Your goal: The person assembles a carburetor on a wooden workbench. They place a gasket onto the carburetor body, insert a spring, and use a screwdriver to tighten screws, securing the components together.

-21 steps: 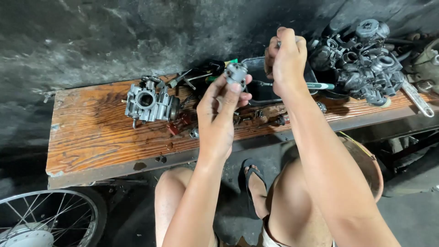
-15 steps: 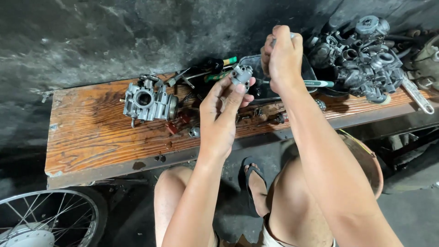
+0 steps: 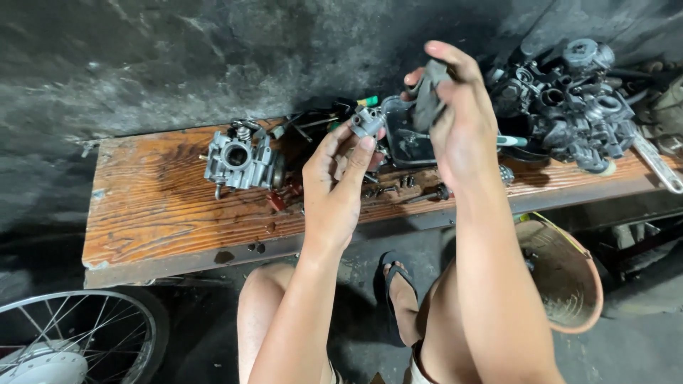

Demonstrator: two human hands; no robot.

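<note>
My left hand (image 3: 336, 181) is raised over the wooden bench (image 3: 156, 206) and pinches a small grey metal part (image 3: 367, 121) between thumb and fingertips. My right hand (image 3: 459, 121) is higher and to the right, its fingers closed around a dark grey piece (image 3: 429, 92); what the piece is cannot be made out. The two hands are a short gap apart. A silver carburetor body (image 3: 239, 161) rests on the bench to the left of both hands.
A heap of dark carburetor parts (image 3: 569, 103) lies at the bench's right end, with a dark tray (image 3: 402, 135), screwdrivers and loose screws (image 3: 398, 186) mid-bench. A brown bucket (image 3: 565, 274) stands on the floor at right, a spoked wheel (image 3: 71, 341) at bottom left.
Both hands stay raised with their parts. The right hand has turned, so the dark piece now shows between its fingers. The view has shifted slightly.
</note>
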